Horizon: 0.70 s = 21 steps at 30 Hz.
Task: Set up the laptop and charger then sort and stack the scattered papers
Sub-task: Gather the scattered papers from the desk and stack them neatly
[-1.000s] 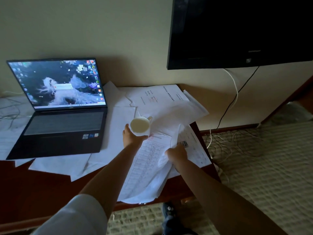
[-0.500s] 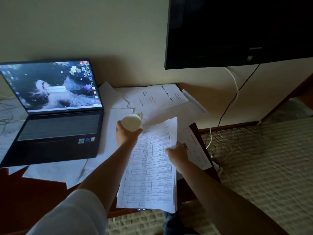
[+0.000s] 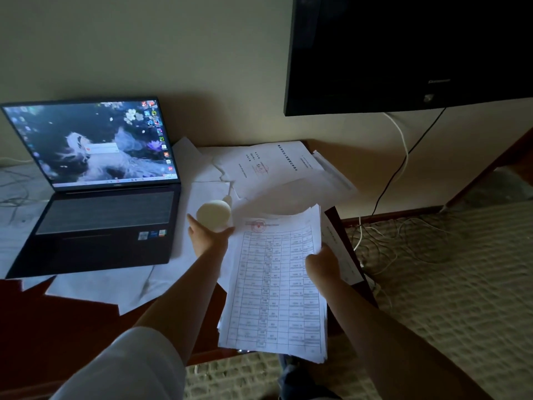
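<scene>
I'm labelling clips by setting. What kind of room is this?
Probably a hotel room or bedroom used as a workspace: a wall-mounted television, carpet, and a dark wooden desk with an open laptop and loose papers.

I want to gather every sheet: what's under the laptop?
Loose white papers stick out from under the laptop along its front and right edges. How many lie beneath, and any print on them, is hidden by the laptop.

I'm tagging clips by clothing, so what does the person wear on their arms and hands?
The left arm has a white sleeve covering its upper part, ending near the elbow; the forearm is bare. The right arm shows no sleeve in view. Neither the left hand nor the right hand shows a glove, ring or watch.
</scene>
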Motion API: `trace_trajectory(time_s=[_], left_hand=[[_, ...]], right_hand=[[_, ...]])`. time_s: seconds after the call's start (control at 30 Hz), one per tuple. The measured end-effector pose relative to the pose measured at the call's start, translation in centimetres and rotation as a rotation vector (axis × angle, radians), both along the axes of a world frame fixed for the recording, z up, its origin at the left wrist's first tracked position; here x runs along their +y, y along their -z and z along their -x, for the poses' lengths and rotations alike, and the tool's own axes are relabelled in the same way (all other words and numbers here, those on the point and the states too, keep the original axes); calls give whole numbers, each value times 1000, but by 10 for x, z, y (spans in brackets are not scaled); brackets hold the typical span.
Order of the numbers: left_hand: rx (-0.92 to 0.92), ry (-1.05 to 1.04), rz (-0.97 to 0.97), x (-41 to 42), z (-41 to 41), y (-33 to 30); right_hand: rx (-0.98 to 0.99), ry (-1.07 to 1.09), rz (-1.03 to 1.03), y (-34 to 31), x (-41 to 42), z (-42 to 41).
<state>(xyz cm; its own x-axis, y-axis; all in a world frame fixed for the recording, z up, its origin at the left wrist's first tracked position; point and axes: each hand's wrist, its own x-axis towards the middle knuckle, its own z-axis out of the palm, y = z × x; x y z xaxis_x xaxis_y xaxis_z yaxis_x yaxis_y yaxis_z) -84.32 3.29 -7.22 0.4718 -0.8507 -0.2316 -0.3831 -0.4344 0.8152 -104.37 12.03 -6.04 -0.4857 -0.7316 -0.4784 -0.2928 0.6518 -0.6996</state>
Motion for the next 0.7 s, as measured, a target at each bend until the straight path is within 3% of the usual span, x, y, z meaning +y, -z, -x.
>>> trace_trajectory(time_s=[0.2, 0.3, 0.43, 0.7], left_hand=[[56, -157, -39, 52, 8, 4], [116, -14, -88, 68, 17, 0], [369, 120, -143, 81, 19, -5], [397, 139, 233, 104, 5, -67]], right_hand=[[75, 111, 76, -14, 9, -4], [115, 158, 100, -22, 19, -7], [151, 185, 167, -28, 33, -13], [48, 303, 506, -62, 48, -41]])
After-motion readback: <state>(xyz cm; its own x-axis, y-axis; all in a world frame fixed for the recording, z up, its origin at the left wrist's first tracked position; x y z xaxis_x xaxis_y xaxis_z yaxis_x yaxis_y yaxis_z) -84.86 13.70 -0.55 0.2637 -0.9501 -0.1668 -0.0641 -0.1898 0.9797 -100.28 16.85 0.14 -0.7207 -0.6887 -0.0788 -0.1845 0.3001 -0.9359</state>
